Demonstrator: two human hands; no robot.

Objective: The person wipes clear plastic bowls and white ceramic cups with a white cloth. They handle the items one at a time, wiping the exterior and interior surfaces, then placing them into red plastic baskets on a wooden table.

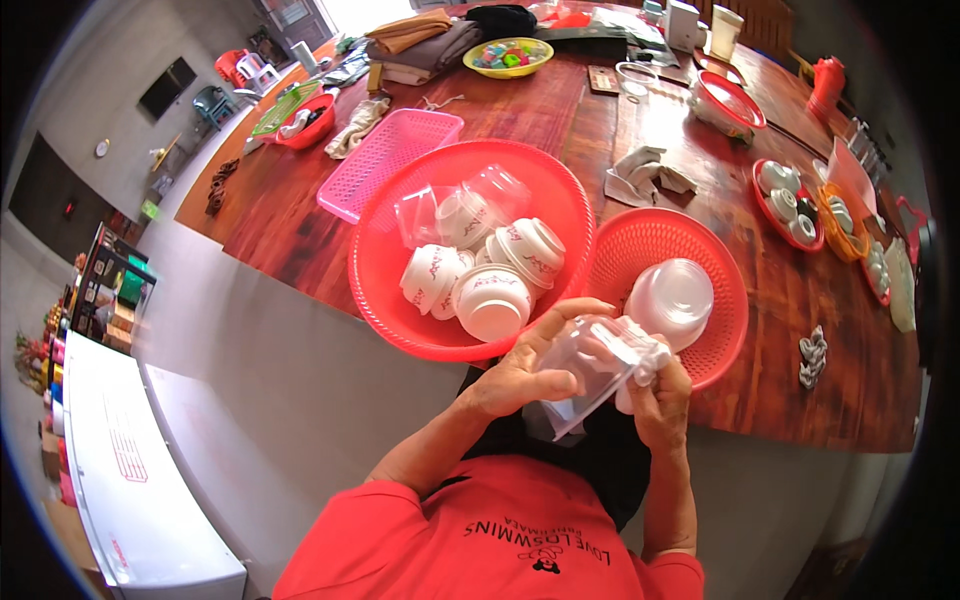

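A clear plastic container (585,372) is tilted between my hands, over the near table edge. My left hand (525,368) grips one side of it, thumb across the front and fingers behind. My right hand (662,402) pinches a white cloth (645,360) against the container's other end. Just beyond is a big red plastic basin (372,290) with several white patterned bowls (492,300) and some clear plastic containers (492,190). Right of it, a red perforated basket (728,290) holds stacked clear containers (685,292), partly behind my right hand.
A pink basket (345,185) lies left of the basin. Crumpled cloths (648,178) and a grey rag (812,357) rest on the wooden table (760,410). Red trays of cups (790,205) stand at the right. A white chest-like appliance (140,480) is on the left.
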